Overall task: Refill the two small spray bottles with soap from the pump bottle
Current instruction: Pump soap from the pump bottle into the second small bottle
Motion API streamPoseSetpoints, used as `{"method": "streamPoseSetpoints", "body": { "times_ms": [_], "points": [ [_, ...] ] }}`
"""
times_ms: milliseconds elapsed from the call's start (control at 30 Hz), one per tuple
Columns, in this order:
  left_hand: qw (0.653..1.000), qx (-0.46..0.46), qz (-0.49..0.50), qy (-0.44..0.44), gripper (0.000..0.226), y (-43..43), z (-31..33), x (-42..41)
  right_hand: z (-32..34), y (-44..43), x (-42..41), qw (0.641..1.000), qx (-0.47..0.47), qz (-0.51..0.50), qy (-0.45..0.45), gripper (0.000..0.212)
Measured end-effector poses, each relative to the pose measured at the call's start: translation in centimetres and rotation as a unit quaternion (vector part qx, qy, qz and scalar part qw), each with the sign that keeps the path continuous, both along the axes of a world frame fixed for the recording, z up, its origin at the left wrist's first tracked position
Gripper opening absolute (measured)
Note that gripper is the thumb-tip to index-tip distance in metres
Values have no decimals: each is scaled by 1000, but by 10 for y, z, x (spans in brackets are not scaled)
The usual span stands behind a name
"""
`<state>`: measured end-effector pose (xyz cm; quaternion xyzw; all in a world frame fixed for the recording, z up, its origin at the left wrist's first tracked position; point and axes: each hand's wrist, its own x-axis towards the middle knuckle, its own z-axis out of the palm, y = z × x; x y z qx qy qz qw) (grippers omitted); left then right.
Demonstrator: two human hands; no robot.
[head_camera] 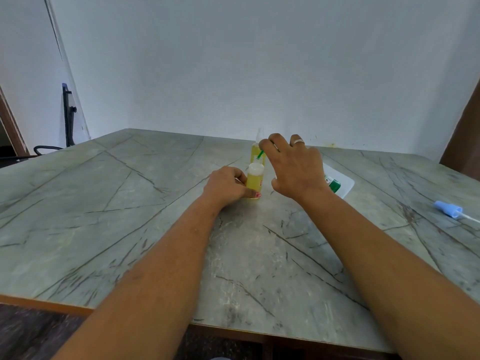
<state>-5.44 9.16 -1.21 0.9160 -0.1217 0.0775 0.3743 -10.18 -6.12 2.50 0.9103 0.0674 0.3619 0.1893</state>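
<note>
Roughly mid-desk (130,216), toward its far edge, the left hand (228,184) grips the near spray bottle (255,181), fingers curled round its upright yellow body. The right hand (296,167) hovers above, curled fingertips holding a green stem (260,153) at that bottle's mouth, thumb spread apart. A second spray bottle (255,148) stands just behind. A blue spray head (448,209) lies near the right edge.

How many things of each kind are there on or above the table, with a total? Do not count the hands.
Small yellow bottles: 2
Blue spray head: 1
White tray: 1
Green-and-white item on the tray: 1
Green piece pinched by right hand: 1
Total: 6
</note>
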Motion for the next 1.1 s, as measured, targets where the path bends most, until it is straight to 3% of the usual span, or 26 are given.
{"method": "streamPoseSetpoints", "body": {
  "times_ms": [333,667,1100],
  "points": [
    [1000,4,4,0,44,0,-1,1,-2,-1,1,1000,-6,5,1,77],
    [1000,8,6,-4,45,-1,0,-2,-2,0,2,1000,-1,-2,0,70],
    [1000,5,4,-2,47,-1,1,-4,-1,-5,3,999,18,18,48,97]
  ]
}}
